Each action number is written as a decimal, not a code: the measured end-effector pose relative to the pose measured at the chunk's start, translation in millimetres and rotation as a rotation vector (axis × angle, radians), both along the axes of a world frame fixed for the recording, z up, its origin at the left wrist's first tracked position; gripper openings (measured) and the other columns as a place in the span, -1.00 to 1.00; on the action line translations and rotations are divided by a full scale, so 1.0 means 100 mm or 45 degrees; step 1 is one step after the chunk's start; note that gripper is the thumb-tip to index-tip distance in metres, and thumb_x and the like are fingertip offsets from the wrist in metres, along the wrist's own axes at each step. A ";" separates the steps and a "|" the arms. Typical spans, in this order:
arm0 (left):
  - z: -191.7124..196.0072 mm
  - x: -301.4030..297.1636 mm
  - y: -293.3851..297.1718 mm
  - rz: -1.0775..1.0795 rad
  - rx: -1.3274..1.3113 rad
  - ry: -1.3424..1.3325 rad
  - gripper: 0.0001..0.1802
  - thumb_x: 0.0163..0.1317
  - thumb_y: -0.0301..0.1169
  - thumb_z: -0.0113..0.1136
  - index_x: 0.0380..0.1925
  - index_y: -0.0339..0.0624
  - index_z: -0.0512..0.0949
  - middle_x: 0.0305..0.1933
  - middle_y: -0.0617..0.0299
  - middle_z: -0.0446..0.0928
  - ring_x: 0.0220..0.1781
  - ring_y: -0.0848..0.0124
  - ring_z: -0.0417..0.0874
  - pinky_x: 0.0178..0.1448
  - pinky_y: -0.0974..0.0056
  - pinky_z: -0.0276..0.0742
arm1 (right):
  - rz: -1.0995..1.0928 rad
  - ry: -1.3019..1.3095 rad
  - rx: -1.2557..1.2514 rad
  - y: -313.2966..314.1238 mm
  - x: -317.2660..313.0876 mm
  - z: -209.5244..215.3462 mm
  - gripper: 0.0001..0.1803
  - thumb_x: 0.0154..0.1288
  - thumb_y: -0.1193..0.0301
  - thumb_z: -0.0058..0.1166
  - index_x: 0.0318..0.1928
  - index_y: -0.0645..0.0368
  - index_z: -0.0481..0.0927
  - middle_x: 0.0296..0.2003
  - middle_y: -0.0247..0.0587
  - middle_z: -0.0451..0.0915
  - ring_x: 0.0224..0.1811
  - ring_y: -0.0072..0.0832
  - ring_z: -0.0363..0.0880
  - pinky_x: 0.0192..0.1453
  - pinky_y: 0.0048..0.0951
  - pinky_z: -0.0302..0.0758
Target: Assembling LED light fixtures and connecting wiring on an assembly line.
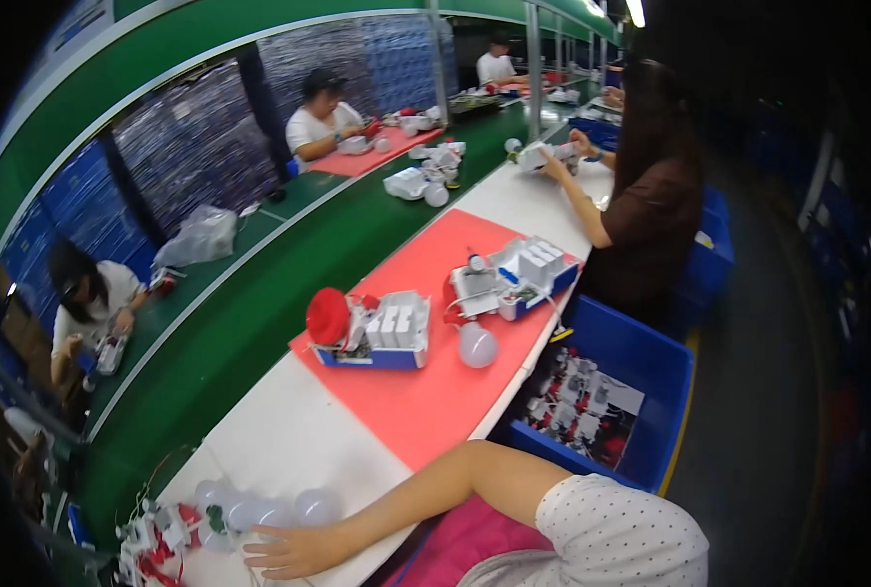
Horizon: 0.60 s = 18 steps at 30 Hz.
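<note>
My right hand (298, 552) reaches across to the near left over the white worktop (259, 421). Its fingers are spread, and nothing shows in its grip. Right beside it lies a row of round white bulbs (318, 507), with a heap of small white and red parts and thin wires (166, 536) at its fingertips. I cannot tell whether the fingers touch them. My left hand is out of view. Farther along, a pink-red mat (387, 416) carries a white and blue housing with a red disc (369, 331) and an opened housing (524, 279) with a bulb (478, 345) beside it.
A blue crate (678, 391) of white and red parts stands by the table's right edge. A green conveyor belt (289, 279) runs along the far side, carrying white assemblies (418, 183). One co-worker (651, 196) handles parts at the right; others sit across the belt.
</note>
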State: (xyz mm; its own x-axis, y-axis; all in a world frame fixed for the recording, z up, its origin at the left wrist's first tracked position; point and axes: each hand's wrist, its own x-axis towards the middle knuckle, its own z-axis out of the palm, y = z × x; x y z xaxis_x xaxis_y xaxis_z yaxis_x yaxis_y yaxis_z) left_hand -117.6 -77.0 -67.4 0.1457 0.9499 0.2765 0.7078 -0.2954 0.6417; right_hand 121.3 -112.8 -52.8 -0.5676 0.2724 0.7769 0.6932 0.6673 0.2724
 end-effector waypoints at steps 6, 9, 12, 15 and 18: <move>0.00 -0.02 -0.06 -0.011 0.007 -0.129 -0.65 0.23 -0.31 -0.15 -0.65 -0.35 0.33 -0.60 0.14 0.36 -0.58 0.38 0.30 -0.50 0.25 0.37 | -0.474 0.121 -0.359 -0.20 0.49 0.33 -0.59 0.02 0.32 -0.04 -0.04 0.06 0.37 0.18 0.05 0.09 0.27 -0.06 -0.05 0.20 0.20 -0.05; -0.03 -0.02 -0.13 -0.006 -0.026 -0.406 -0.61 0.23 -0.29 -0.13 -0.70 -0.31 0.29 -0.63 0.14 0.32 -0.62 0.39 0.22 -0.53 0.27 0.35 | -0.426 0.127 -0.554 0.01 0.47 0.18 -0.46 -0.03 0.28 0.03 0.05 -0.06 0.32 0.23 -0.04 0.00 0.29 -0.05 -0.10 0.18 0.19 0.01; -0.27 -0.30 -0.02 -0.064 -0.084 -0.345 -0.73 0.21 -0.36 -0.09 -0.62 -0.26 0.29 -0.57 0.10 0.39 -0.61 0.34 0.35 -0.52 0.29 0.40 | -0.346 0.180 -0.607 0.33 0.30 0.03 -0.57 0.06 0.30 -0.07 0.02 -0.06 0.33 0.20 -0.07 0.08 0.26 -0.09 0.00 0.14 0.20 0.07; -0.20 -0.06 -0.05 0.104 0.116 -0.145 -0.62 0.26 -0.32 -0.17 -0.71 -0.28 0.25 -0.75 0.28 0.10 -0.64 0.48 0.10 -0.55 0.31 0.07 | -0.311 0.118 -0.708 0.51 0.39 0.17 -0.67 0.13 0.34 -0.17 -0.05 -0.03 0.36 0.14 -0.09 0.19 0.21 -0.14 0.11 0.10 0.22 0.10; 0.01 0.03 -0.12 0.024 0.200 -0.140 -0.64 0.20 -0.43 -0.12 -0.77 -0.26 0.17 -0.82 0.28 0.08 -0.72 0.57 0.05 -0.64 0.31 -0.08 | -0.119 0.154 -0.664 0.64 0.38 0.13 -0.65 0.06 0.36 -0.06 -0.07 0.01 0.39 0.11 -0.09 0.25 0.19 -0.15 0.15 0.13 0.21 0.05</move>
